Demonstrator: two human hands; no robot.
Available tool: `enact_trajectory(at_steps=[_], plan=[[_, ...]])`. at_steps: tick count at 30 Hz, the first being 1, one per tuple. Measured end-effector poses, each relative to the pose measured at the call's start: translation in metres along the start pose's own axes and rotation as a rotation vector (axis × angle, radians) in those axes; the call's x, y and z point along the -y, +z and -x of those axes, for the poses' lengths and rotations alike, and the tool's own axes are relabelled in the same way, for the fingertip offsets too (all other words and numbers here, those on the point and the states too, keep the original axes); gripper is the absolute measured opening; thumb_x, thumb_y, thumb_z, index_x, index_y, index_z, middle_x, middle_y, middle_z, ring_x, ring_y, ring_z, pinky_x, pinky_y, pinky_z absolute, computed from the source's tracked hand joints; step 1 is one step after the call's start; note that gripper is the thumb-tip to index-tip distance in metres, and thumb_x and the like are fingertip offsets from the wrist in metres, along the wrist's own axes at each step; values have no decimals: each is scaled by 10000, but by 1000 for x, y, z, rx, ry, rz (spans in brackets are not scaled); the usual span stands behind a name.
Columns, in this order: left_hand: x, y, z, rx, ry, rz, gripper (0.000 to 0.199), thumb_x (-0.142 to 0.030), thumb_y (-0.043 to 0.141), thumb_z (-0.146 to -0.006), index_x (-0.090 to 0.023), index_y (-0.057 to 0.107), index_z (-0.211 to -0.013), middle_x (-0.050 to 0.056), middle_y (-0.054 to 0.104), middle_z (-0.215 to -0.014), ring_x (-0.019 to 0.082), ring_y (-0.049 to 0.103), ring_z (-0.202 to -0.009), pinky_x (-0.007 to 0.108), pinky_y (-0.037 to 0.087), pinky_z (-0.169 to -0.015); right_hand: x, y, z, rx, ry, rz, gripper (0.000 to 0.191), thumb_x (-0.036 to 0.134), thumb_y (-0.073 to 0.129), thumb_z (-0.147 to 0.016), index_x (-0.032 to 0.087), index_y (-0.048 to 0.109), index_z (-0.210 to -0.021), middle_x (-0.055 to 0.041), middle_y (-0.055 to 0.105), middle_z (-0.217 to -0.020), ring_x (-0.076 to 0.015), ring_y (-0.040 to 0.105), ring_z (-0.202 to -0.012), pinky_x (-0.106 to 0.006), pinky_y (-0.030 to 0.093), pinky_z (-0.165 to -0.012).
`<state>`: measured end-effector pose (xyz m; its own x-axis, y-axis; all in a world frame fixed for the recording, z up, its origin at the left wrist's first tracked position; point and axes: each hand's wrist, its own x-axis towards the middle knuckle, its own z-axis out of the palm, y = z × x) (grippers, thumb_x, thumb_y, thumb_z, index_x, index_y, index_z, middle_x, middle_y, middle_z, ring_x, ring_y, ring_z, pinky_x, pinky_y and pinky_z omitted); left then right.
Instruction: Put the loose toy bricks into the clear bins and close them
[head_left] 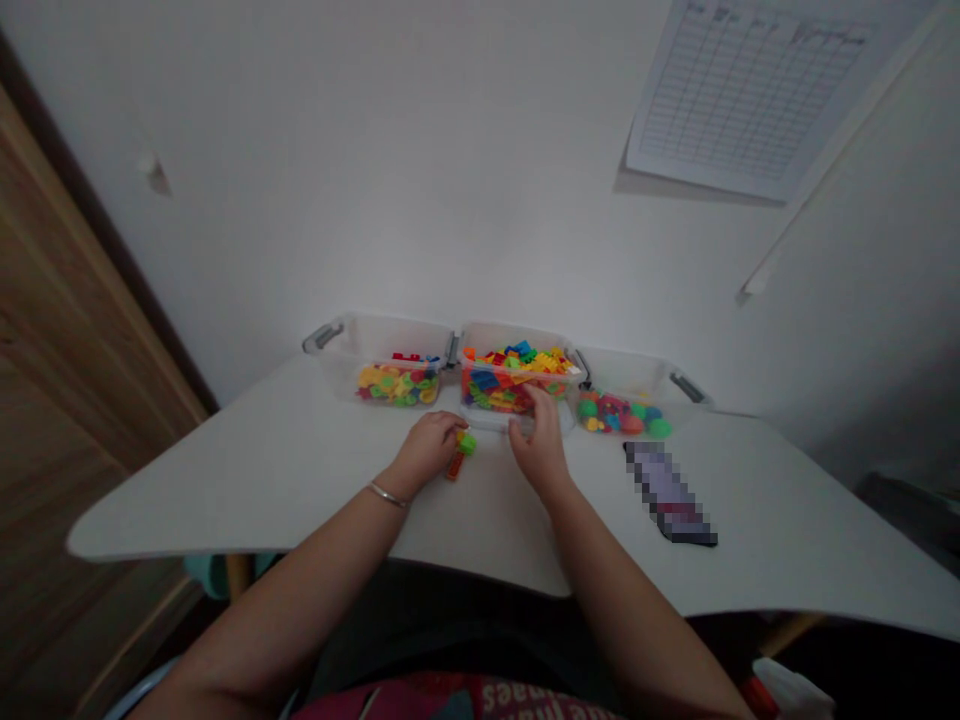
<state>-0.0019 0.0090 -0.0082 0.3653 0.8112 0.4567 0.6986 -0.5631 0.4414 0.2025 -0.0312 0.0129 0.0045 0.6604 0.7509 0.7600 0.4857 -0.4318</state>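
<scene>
My left hand (431, 448) is closed, its fingertips on a small piece made of toy bricks (457, 464), green and yellow at the top and orange-red below. This piece is at the table surface, partly hidden by the fingers. To the right, my right hand (541, 448) has its thumb and fingers apart and holds nothing that I can see. Its fingertips are in front of the middle clear plastic box (517, 335), which is heaped with colourful toy bricks (517, 375). Whether the fingers touch the box, I cannot tell.
Left of the middle box stands another clear box (390, 335) with mixed pieces; a third box (626, 368) on the right holds round colourful pieces. A pixelated phone-like object (670, 495) lies on the white table (247, 460). A wall rises behind the boxes.
</scene>
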Motion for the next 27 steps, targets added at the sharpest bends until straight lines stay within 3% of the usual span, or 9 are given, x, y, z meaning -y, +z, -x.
enact_trajectory(at_steps=[5,8,13,17,23,27], plan=[[-3,-4,2,-3,-35,-47,363,-87,454,-792,-146,715,-1037,95,723,-1068,238,634,-1047,381,463,-1010,6,20,21,421,-22,-63,513,121,534,-791,179,556,-1300,-131,558,-1320,-238,485,-1254,-429,390,-1104],[-4,-6,2,-24,-66,-63,343,-106,465,-798,-153,717,-1027,95,726,-1054,248,636,-1033,390,473,-993,9,19,26,560,-77,-69,540,95,536,-793,237,564,-1313,-95,537,-1373,-223,475,-1276,-427,380,-1108],[-6,-6,2,-19,-94,-75,341,-114,470,-789,-156,721,-1017,90,731,-1042,249,640,-1021,388,478,-985,14,12,26,598,-96,-44,515,86,537,-808,234,566,-1300,-79,549,-1375,-213,475,-1272,-406,374,-1102],[-4,-4,2,-11,-89,-78,345,-117,467,-782,-157,728,-1004,95,732,-1039,249,642,-1015,385,479,-982,16,9,24,567,-36,19,330,106,565,-817,171,614,-1136,-95,650,-1164,-221,540,-1138,-374,429,-1016],[0,0,2,-15,-62,-51,350,-115,466,-775,-165,726,-1004,82,731,-1038,236,638,-1013,370,480,-976,9,7,24,515,85,172,62,154,579,-838,194,610,-873,-68,660,-917,-218,568,-922,-338,455,-842],[0,0,2,-8,-41,-23,336,-114,477,-777,-168,724,-998,78,729,-1037,233,637,-1018,370,477,-984,5,7,25,471,120,169,123,102,547,-799,197,594,-860,-60,642,-907,-206,562,-903,-327,458,-834]])
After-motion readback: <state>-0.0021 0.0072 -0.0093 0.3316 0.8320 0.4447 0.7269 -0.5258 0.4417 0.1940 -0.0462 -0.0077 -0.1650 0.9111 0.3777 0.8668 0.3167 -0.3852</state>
